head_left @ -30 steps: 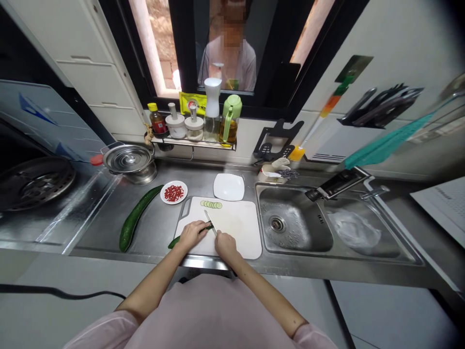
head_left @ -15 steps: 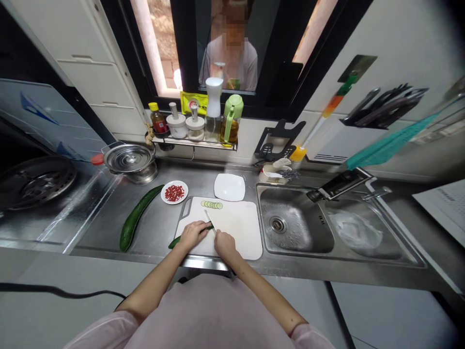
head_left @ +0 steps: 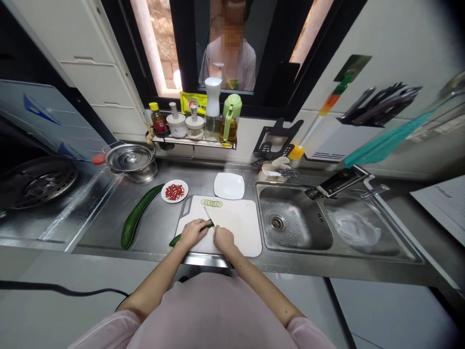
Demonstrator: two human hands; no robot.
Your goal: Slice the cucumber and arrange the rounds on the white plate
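Observation:
On a white cutting board (head_left: 238, 228) lies a dark green cucumber (head_left: 175, 240), with my left hand (head_left: 193, 233) closed over its middle. My right hand (head_left: 223, 239) is wrapped round the handle of a knife (head_left: 208, 214). The blade stands at the cucumber's right end, close to my left fingertips; whether it is in the flesh I cannot tell. Along the board's far edge lies an overlapping row of cucumber slices (head_left: 211, 203). A second, whole cucumber (head_left: 137, 219) rests on the steel counter left of the board.
Beyond the board are a white dish (head_left: 229, 186) and a small plate of chopped red pieces (head_left: 175, 192). A lidded steel pot (head_left: 131, 162) stands at the back left. To the right is a sink (head_left: 296, 218). A seasoning rack (head_left: 196, 141) hangs under the window.
The view has shifted very slightly. The knife blade has tilted a little to the left at the cucumber's end; both hands keep nearly the same place and grip.

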